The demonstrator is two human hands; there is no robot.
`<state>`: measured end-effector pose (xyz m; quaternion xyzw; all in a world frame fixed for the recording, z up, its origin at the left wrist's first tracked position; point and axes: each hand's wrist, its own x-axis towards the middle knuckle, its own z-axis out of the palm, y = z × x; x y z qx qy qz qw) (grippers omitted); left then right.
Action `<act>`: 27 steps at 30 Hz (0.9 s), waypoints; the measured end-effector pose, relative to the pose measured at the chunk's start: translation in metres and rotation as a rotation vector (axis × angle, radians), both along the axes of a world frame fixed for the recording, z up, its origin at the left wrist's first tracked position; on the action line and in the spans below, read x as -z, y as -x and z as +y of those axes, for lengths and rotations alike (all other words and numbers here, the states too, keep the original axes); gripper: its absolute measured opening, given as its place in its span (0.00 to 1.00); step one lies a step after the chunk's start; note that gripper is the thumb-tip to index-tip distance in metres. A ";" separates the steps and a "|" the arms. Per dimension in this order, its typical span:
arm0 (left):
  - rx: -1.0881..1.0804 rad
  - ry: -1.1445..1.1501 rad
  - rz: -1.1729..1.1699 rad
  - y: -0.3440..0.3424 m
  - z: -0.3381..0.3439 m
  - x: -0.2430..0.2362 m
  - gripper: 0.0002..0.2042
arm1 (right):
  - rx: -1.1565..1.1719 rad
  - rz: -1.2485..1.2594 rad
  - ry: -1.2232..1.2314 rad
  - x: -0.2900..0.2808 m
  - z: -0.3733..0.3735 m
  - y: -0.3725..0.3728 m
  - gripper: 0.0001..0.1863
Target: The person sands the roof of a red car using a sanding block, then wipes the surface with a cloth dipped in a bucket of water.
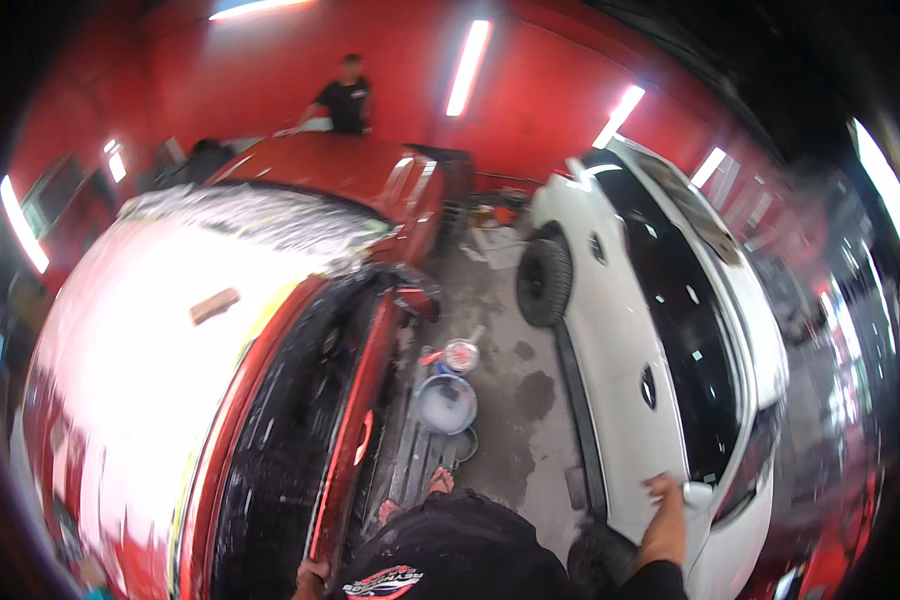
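My left hand [312, 573] is low by the side of a red car [365, 400], next to its door edge. Its fingers are too small and cut off to read. My right hand [662, 500] reaches out beside a white car [615, 390], fingers apart, nothing in them; whether it touches the body I cannot tell. On the red car's roof [150, 290], coated whitish-pink with yellow tape along its edge, lies a brown block [215, 306]. Crumpled clear plastic sheeting [270, 222] covers the windshield.
My bare feet [440, 481] stand on a narrow grey plank [407, 460] between the cars. Ahead are a bucket of cloudy liquid [447, 404] and a round tub [461, 355]. Wet patches mark the concrete floor [500, 300]. Another person [348, 100] stands beyond the red hood.
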<state>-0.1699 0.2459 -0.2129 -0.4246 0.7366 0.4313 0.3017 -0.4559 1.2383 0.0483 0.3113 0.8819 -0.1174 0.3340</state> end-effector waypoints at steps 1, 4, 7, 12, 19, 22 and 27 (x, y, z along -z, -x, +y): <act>-0.022 0.067 -0.022 -0.015 -0.021 -0.007 0.19 | -0.044 -0.028 0.063 0.063 -0.074 0.018 0.24; -0.049 0.163 0.063 -0.016 -0.029 0.019 0.19 | -0.420 0.210 0.115 0.133 -0.240 0.068 0.23; -0.191 0.117 0.228 -0.016 -0.036 -0.001 0.19 | -1.023 0.155 0.474 0.140 -0.469 0.098 0.26; -0.147 -0.054 0.385 0.121 -0.007 -0.073 0.38 | -1.041 0.115 0.782 0.077 -0.691 0.100 0.23; -0.063 -0.008 0.934 0.278 0.078 -0.175 0.32 | -0.634 -0.063 1.111 0.031 -0.733 0.117 0.33; -0.120 -0.241 0.848 0.319 0.097 -0.194 0.26 | -0.418 -0.061 1.224 0.032 -0.693 0.134 0.28; 0.049 -0.362 0.721 0.375 0.112 -0.209 0.20 | -0.227 0.105 1.263 0.035 -0.598 0.171 0.17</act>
